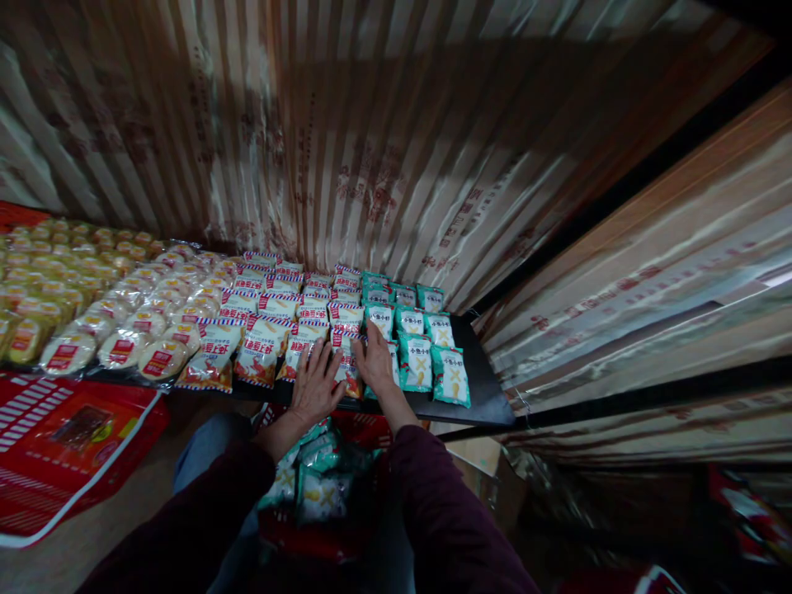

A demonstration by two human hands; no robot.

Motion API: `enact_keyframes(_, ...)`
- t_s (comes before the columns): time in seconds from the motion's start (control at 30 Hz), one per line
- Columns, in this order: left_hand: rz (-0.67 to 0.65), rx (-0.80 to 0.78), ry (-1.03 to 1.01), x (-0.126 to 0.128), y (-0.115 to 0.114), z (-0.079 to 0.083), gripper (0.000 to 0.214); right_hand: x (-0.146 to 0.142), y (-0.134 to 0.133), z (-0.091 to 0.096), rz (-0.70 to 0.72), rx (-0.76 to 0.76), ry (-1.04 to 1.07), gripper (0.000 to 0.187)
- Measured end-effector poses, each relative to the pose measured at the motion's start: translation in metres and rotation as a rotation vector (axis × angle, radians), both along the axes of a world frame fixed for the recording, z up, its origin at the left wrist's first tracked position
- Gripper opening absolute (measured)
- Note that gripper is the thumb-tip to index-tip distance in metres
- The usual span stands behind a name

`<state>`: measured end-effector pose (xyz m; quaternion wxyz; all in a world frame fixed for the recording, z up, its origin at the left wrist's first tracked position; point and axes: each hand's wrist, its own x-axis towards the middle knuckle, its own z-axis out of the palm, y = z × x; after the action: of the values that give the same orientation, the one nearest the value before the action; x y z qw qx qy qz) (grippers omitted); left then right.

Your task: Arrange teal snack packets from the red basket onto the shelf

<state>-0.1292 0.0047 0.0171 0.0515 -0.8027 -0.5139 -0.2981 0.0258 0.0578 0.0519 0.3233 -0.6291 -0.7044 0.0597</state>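
From my remote post I log round wrapped snacks (124, 350), then red-and-white bags (261, 351). My left hand (315, 384) lies over the front bags, fingers spread wide. My right hand (376, 363), fingers straight, thumb apart, sits against green bags (416, 363), which fill 3 columns near the black shelf's (488, 386) right end.

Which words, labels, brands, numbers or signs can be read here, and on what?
"小鱼小虾": green-and-white packets.
"上虾": end of the red lettering on the red-and-white packets; the characters before it are unclear.
Too small or blurred: labels on the round packs, print on the plastic wrapping behind, and the orange-red package at lower left.
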Motion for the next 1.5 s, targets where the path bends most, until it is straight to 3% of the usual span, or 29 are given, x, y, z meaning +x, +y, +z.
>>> enact_keyframes(0.17,0.001,-0.013,-0.002,0.0,-0.001,-0.001,0.058,0.0,0.008,0.005,0.026,-0.073,0.007,0.059)
enact_keyframes(0.37,0.006,-0.02,0.002,0.001,-0.001,-0.002,0.053,-0.002,0.014,0.013,0.058,-0.141,-0.131,0.053)
enact_keyframes(1.2,0.031,-0.017,-0.033,0.0,0.0,-0.003,0.046,-0.011,0.019,0.005,-0.019,-0.051,-0.29,0.044)
enact_keyframes(1.37,0.035,-0.019,-0.039,-0.001,0.0,-0.003,0.049,-0.009,0.01,0.007,-0.01,0.032,-0.21,0.045)
enact_keyframes(1.5,0.047,-0.011,-0.012,0.0,0.0,-0.003,0.047,-0.01,-0.008,0.004,-0.09,0.078,-0.22,0.047)
